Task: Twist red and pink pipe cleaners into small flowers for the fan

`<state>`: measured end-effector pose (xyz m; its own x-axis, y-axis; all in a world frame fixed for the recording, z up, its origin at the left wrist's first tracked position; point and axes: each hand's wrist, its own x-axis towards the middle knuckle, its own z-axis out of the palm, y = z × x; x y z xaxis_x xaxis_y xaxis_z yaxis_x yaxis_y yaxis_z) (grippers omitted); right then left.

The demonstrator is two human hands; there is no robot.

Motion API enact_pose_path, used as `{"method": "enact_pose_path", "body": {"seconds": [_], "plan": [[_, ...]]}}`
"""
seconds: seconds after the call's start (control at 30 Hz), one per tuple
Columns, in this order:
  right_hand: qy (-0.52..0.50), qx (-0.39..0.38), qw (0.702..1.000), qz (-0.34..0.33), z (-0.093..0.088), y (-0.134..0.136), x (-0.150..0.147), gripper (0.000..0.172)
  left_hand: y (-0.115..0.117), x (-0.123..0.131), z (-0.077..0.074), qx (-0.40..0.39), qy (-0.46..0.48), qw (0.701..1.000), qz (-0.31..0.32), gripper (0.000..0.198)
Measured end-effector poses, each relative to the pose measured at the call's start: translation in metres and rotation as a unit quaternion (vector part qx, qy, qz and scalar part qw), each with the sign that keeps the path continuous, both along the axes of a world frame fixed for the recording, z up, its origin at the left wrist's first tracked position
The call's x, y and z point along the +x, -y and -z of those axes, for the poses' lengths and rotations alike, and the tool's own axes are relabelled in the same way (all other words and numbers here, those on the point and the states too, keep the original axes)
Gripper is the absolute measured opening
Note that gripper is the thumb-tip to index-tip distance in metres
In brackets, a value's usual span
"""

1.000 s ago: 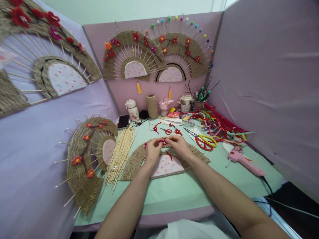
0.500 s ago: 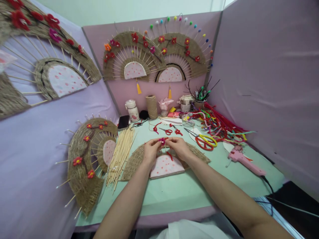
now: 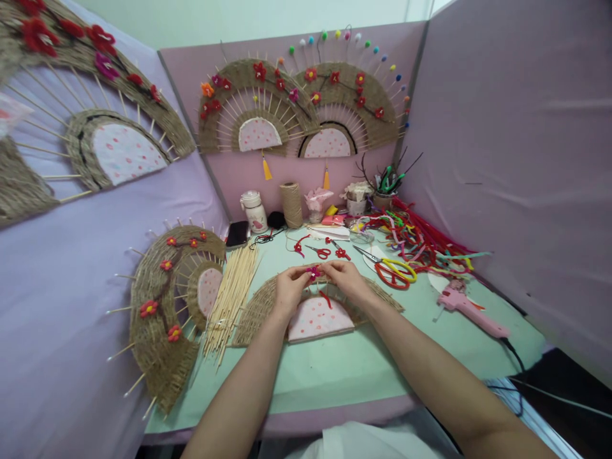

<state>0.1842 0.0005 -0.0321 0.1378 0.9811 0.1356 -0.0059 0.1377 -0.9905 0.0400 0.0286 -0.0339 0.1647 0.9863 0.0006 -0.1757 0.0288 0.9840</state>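
Between my two hands is a small magenta pipe-cleaner flower (image 3: 313,273), just above the woven twine fan (image 3: 261,309) that lies on the table. My left hand (image 3: 290,288) pinches the flower's left side with thumb and forefinger. From the right, my right hand (image 3: 345,280) closes its fingertips on the flower's other edge, where a bit of red shows. Below them, a short red pipe-cleaner piece (image 3: 326,299) rests at the top of the fan's spotted white half-circle (image 3: 321,320). My fingers partly cover the flower.
Bamboo sticks (image 3: 232,299) lie left, beside a standing decorated fan (image 3: 165,312). Beyond my hands are small red scissors (image 3: 321,253) and larger scissors (image 3: 389,271). A pink glue gun (image 3: 471,309) sits right, near piled pipe cleaners (image 3: 421,236). A twine spool (image 3: 291,205) stands behind.
Both hands stay at nearly the same place, still on the flower. The fingers have shifted slightly and the magenta petals show a little more. Nothing else has visibly moved.
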Motion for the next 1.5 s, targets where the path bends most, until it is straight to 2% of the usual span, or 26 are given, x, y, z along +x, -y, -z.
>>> {"method": "enact_pose_path", "body": {"seconds": [0.2,0.37,0.5,0.63,0.73,0.83,0.93,1.0,1.23,1.5], "plan": [[0.044,0.001,0.999,-0.019,0.001,0.000,0.002,0.028,0.002,0.000,0.004,0.072,-0.102,0.992,0.031,0.018],[0.055,0.001,0.998,-0.024,-0.001,0.003,0.001,0.028,0.002,0.000,0.002,0.080,-0.134,0.987,0.029,0.016],[0.015,-0.001,1.000,0.002,-0.001,0.003,-0.003,0.028,0.004,0.002,-0.002,0.057,-0.087,0.994,0.032,0.020],[-0.034,0.001,0.998,0.057,0.003,0.002,-0.007,0.028,0.006,0.004,-0.005,-0.015,-0.005,0.999,0.034,0.030],[-0.023,0.006,0.999,0.040,0.005,0.001,-0.008,0.025,0.005,0.003,-0.003,-0.037,0.012,0.999,0.028,0.027],[0.059,0.040,0.997,0.042,0.003,0.003,-0.008,0.020,0.003,0.001,0.002,0.021,-0.035,0.999,0.009,0.021],[0.173,0.117,0.975,0.069,-0.001,0.007,-0.007,0.013,0.002,0.000,0.004,0.119,-0.117,0.986,-0.010,0.015],[0.209,0.148,0.964,0.077,-0.002,0.008,-0.006,0.011,0.003,0.000,0.004,0.149,-0.144,0.978,-0.021,0.014],[0.151,0.111,0.978,0.088,0.005,0.004,-0.007,0.016,0.006,0.003,-0.001,0.126,-0.079,0.989,-0.021,0.018],[0.090,0.074,0.993,0.032,0.005,0.003,-0.005,0.020,0.006,0.001,-0.001,0.128,-0.096,0.987,-0.019,0.016]]}}
